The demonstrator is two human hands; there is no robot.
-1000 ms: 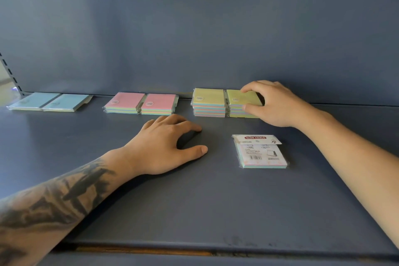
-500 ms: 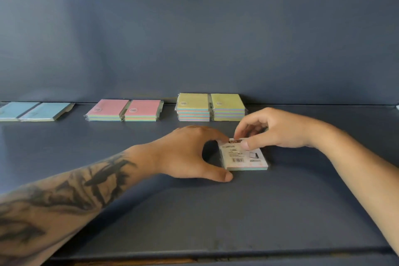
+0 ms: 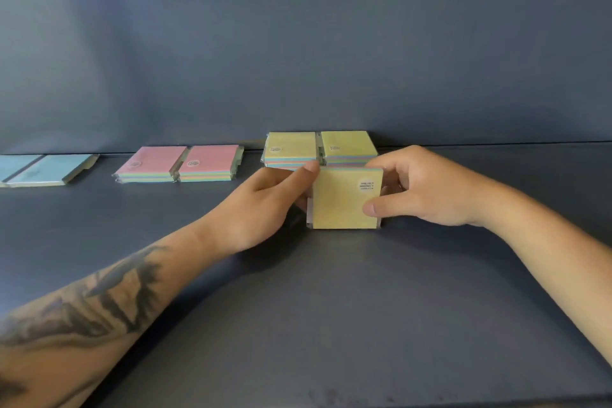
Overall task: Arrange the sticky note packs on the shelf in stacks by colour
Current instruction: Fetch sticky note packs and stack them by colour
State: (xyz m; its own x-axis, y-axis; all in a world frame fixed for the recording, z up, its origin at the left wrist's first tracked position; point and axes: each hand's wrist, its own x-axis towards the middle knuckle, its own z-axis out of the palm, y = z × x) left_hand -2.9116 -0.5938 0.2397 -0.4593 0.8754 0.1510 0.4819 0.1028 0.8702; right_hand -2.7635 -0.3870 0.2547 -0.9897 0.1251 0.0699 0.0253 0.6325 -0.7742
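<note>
A yellow sticky note pack [image 3: 342, 200] stands tilted up with its yellow face toward me, just above the shelf [image 3: 331, 308]. My left hand [image 3: 265, 205] holds its left edge and my right hand [image 3: 420, 189] pinches its right edge, thumb on the face. Right behind it two yellow stacks [image 3: 291, 149] [image 3: 347, 146] sit side by side against the back wall. Two pink stacks [image 3: 150, 164] [image 3: 208, 162] lie to their left. Blue packs [image 3: 46, 169] lie at the far left.
The grey back wall [image 3: 298, 43] rises right behind the stacks. The shelf's front edge [image 3: 331, 399] runs along the bottom of the view. Both my forearms stretch across the shelf toward the pack.
The pack lay label side up on the shelf; both hands took hold of it and turned it over, so its yellow face now shows. The view moved closer.
</note>
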